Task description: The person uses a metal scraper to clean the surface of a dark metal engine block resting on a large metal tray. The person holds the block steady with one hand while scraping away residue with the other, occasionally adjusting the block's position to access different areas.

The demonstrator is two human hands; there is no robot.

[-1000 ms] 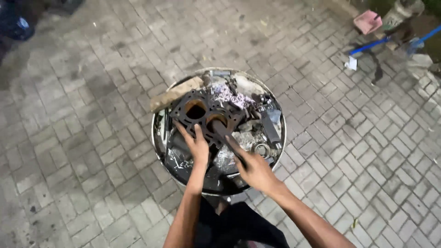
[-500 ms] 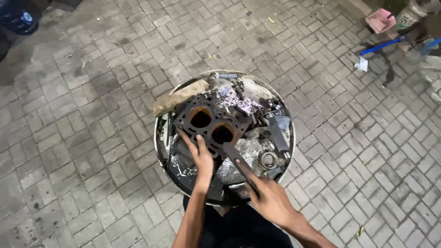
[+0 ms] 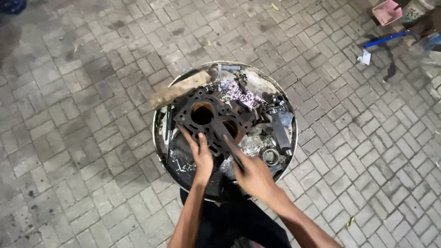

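While both hands are working over the round metal tub [image 3: 161, 138], the dark two-bore gasket plate [image 3: 213, 120] is lying flat on top of the scrap pile inside it, roughly centre-left. Left hand [image 3: 201, 156] is resting open, fingers spread, on the plate's near edge, pressing not gripping. Right hand [image 3: 250, 172] is reaching in w/ fingers extended toward the plate's near-right edge, by the second bore; looks like it's pinching a thin dark tool or strip there, but can't tell for sure, too blurred. A wooden block [image 3: 179, 89] is lying across the tub's far-left rim, touching the plate's far corner; a silver bracket [image 3: 280, 128] and a small ring bearing [image 3: 270, 156] are sitting to the right among foil-like scraps. IMO best approach: keeping the left palm flat as anchor so the thin plate isn't flexing, lifting from the solid web btw the bores rather than a thin outer edge, and watching the sharp scrap underneath. The plate is prob. greasy, so a full-finger grip is beating a fingertip pinch. Brick paving [image 3: 82, 138] all around, a blue-handled tool [image 3: 383, 39] lying well apart, top right.
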